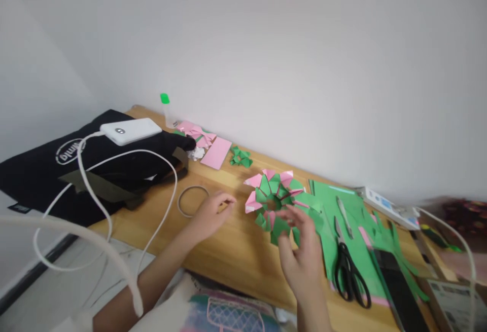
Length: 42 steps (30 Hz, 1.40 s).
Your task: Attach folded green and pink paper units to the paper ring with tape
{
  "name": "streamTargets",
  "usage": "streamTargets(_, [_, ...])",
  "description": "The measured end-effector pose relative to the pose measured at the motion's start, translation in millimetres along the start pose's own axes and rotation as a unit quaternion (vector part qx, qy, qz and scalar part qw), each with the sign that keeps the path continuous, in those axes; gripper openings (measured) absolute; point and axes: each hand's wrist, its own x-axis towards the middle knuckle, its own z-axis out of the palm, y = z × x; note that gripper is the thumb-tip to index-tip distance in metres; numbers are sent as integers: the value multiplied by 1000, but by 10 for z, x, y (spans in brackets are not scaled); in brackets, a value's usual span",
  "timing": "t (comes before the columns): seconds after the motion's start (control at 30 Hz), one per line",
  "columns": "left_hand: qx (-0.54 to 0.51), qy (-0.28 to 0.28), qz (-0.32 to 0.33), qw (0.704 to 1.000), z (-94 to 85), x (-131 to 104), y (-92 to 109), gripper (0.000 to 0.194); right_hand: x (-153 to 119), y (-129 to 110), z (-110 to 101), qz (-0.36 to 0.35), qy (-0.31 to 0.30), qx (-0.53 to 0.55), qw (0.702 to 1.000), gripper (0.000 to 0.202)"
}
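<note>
A ring of folded green paper with pink tips (pixel 263 197) sits over the wooden table. My right hand (pixel 302 251) is at its near right edge, thumb and forefinger apart, with green paper showing between and behind them. Whether the fingertips press on the ring is unclear. To the left of the ring, my left hand (pixel 215 214) hovers over the table with its fingers curled in toward the thumb. Anything between those fingertips is too small to make out. Just beside that hand lies a roll of tape (pixel 181 205).
Black scissors (pixel 348 273) and a craft knife (pixel 345 217) lie on green paper sheets (pixel 365 266), beside a phone (pixel 399 286). Farther back are a small green paper ring (pixel 240 157), pink paper (pixel 216 153) and a glue bottle (pixel 167 111). A power bank (pixel 133 130) rests on a black bag (pixel 45 164).
</note>
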Motion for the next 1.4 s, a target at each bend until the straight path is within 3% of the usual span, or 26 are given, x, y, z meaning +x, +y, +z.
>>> streamTargets(0.17, [-69, -31, -74, 994, 136, 59, -63, 25, 127, -83, 72, -48, -155, -131, 978, 56])
streamTargets(0.33, [-152, -79, -162, 972, 253, 118, -50, 35, 178, -23, 52, -42, -211, -173, 961, 45])
streamTargets(0.53, [-174, -114, -222, 953, 317, 102, 48, 52, 183, 18, -126, -49, -251, -163, 953, 39])
streamTargets(0.63, [-173, -129, -235, 948, 369, 53, 88, 52, 153, -74, -268, -34, -217, -119, 968, 36])
streamTargets(0.73, [-182, -147, -238, 943, 418, -5, 126, 47, 71, -241, -379, 20, -111, -51, 992, 24])
streamTargets(0.8, [-186, -160, -238, 940, 435, -38, 148, 43, -3, -337, -380, 68, -130, 21, 989, 12])
streamTargets(0.9, [-186, -179, -238, 936, 431, -72, 163, 39, -115, -387, -249, 149, -211, 83, 963, 11])
streamTargets(1.1, [-161, -183, -237, 940, 374, -101, 136, 37, -242, -296, 42, 283, -75, 57, 955, 13])
streamTargets(1.23, [-148, -193, -247, 938, 363, -129, 131, 36, -267, -279, 93, 282, -23, 9, 959, 17])
streamTargets(1.4, [-155, -188, -269, 932, 392, -156, 141, 35, -259, -283, 102, 204, 15, -91, 975, 14])
